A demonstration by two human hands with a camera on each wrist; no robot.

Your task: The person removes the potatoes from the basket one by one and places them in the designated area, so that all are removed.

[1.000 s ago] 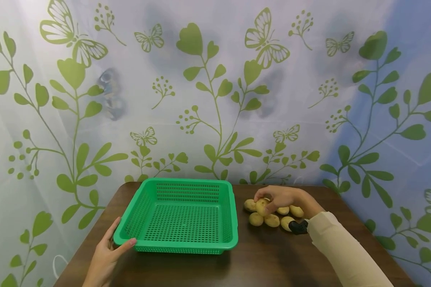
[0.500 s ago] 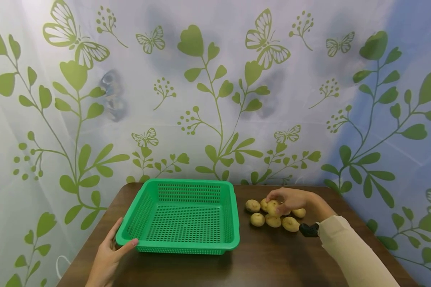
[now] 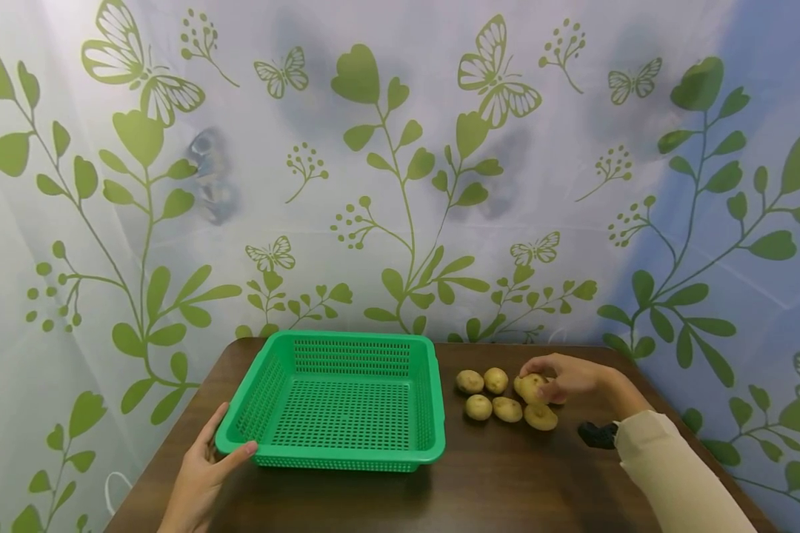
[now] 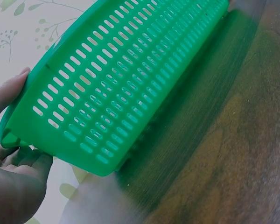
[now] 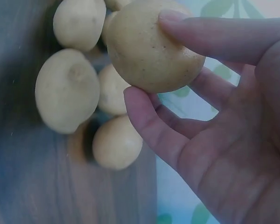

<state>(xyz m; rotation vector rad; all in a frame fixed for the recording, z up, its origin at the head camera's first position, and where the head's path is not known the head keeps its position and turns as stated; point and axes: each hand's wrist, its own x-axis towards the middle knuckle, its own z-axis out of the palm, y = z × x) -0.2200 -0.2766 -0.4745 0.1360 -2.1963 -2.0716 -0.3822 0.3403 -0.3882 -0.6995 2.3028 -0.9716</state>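
A green plastic basket [image 3: 343, 407] with slotted walls stands on the dark brown table [image 3: 493, 481], its inside bare. At its near left corner my left hand [image 3: 203, 470] grips the rim, with the thumb over the top and the fingers underneath, as the left wrist view shows by the basket wall [image 4: 107, 79]. To the right of the basket, my right hand [image 3: 570, 376] pinches a potato [image 5: 151, 51] between thumb and fingers. The held potato is above other potatoes [image 5: 67, 91] on the table, partly covering some of them.
Several potatoes [image 3: 478, 407] lie in a loose cluster right of the basket. Behind the table hangs a pale curtain [image 3: 400, 185] printed with green leaves and butterflies. A black device [image 3: 598, 434] sits at my right wrist.
My right hand has moved to the right over the cluster with the potato, uncovering potatoes on the left side. The left hand stays on the basket's corner, and the basket has not visibly moved.
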